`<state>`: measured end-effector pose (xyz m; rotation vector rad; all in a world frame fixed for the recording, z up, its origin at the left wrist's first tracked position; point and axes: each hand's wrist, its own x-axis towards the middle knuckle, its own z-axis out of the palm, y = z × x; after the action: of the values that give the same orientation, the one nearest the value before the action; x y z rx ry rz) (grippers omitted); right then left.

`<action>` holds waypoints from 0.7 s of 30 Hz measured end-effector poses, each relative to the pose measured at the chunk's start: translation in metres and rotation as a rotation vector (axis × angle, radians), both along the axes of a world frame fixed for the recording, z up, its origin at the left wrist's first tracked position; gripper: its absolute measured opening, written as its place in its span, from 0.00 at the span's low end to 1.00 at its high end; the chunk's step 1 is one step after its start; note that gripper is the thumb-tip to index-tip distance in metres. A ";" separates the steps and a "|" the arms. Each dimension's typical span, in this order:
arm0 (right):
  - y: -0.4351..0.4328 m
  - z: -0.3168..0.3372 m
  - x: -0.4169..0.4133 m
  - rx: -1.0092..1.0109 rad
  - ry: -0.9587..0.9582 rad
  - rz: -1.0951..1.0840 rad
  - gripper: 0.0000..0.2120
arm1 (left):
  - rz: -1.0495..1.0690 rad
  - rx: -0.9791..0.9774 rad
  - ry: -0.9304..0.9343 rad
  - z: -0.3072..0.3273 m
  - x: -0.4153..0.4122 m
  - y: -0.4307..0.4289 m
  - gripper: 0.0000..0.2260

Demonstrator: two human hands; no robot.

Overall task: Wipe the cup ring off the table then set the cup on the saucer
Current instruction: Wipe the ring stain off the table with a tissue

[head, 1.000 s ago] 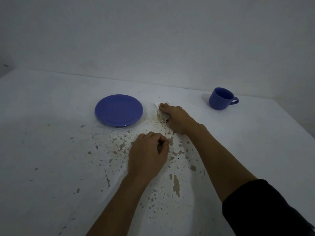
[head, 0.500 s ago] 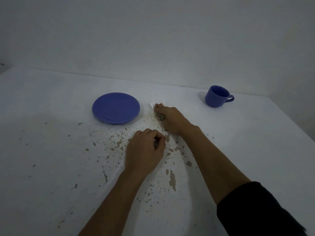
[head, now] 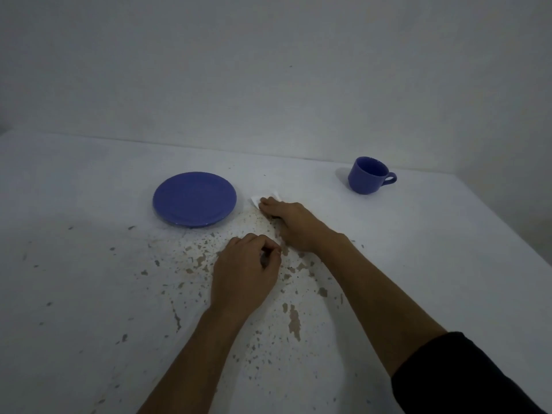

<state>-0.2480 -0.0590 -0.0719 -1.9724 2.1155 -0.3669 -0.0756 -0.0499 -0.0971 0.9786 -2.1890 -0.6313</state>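
A blue saucer [head: 194, 199] lies flat on the white table [head: 448, 249], left of centre. A blue cup [head: 369, 175] stands upright at the back right, its handle pointing right, nothing in it that I can see. My right hand [head: 294, 224] presses a small white tissue [head: 263, 199] against the table just right of the saucer; only the tissue's corners show past the fingertips. My left hand [head: 246, 276] rests on the table nearer to me, fingers curled shut, holding nothing visible. Any cup ring is hidden under the hand or lost among the stains.
The white table top is worn, with many brown chipped patches [head: 294, 321] around and in front of my hands. A plain wall [head: 268, 70] rises behind the table's far edge. The table's right edge runs diagonally at the far right.
My right hand with the tissue has slid slightly along the table by the saucer. The view has shifted a little. My left hand stays curled in place.
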 end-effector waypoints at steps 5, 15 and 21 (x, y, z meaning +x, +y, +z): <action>-0.008 0.012 -0.004 0.035 0.047 -0.042 0.29 | 0.004 -0.012 0.012 -0.001 0.000 -0.001 0.04; 0.015 0.003 -0.003 0.061 0.083 0.121 0.32 | 0.008 -0.005 0.017 0.000 0.000 -0.001 0.04; 0.006 0.008 -0.012 0.017 0.107 0.044 0.32 | -0.006 -0.007 0.003 0.001 0.001 0.000 0.05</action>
<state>-0.2605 -0.0525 -0.0635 -2.0687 2.1268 -0.2392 -0.0744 -0.0503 -0.0962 0.9678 -2.1905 -0.6273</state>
